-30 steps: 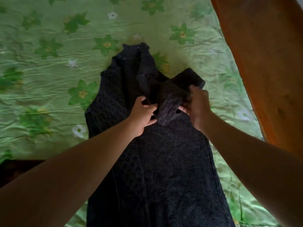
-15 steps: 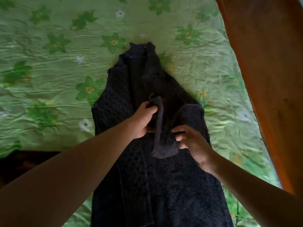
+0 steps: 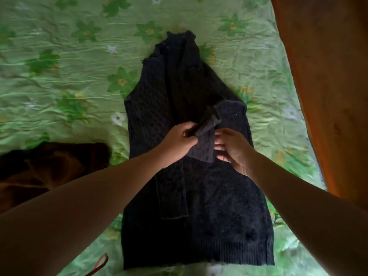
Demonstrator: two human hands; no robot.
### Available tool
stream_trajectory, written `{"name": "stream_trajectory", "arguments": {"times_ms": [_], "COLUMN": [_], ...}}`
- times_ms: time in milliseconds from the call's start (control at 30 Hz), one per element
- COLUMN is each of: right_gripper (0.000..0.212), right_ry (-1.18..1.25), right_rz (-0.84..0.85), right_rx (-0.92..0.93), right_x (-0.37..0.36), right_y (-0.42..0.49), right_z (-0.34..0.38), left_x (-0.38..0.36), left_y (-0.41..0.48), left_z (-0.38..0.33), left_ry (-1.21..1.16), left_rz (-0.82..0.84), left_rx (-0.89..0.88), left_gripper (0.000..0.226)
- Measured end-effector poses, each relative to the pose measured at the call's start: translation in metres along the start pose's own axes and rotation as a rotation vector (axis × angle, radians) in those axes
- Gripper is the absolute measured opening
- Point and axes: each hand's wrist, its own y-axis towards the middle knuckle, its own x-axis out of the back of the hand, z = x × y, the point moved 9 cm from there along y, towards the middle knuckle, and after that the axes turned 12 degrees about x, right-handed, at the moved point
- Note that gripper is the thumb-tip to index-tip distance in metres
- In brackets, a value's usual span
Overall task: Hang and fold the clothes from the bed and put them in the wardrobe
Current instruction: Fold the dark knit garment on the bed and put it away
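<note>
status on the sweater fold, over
Left hand and right hand both gripping sleeve. Sweater flat on bed, sleeve across front. Brown garment off to left, not in way.

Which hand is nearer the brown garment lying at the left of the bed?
Left. The left hand pinches the folded sleeve on the side facing the brown garment; the right hand holds the sleeve's opposite edge, farther away.
</note>
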Motion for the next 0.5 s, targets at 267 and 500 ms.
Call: {"name": "stream_trajectory", "arguments": {"times_ms": [267, 500], "right_gripper": [0.037, 0.009], "right_ry": [0.092, -0.279], "right_rz": [0.058, 0.008], "right_rx": [-0.247, -0.135], "right_x": [-0.009, 0.003], "right_y": [-0.065, -0.066], "right_z": [-0.076, -0.096], "left_x": [-0.067, -0.064], "left_y": [-0.073, -0.087], "left_z": [0.071, 0.087], "left_ry": [0.508, 0.442], "left_rz": [0.323, 0.298], "left_rx": [-0.041, 0.009], "left_gripper": [0.031, 0.056]}}
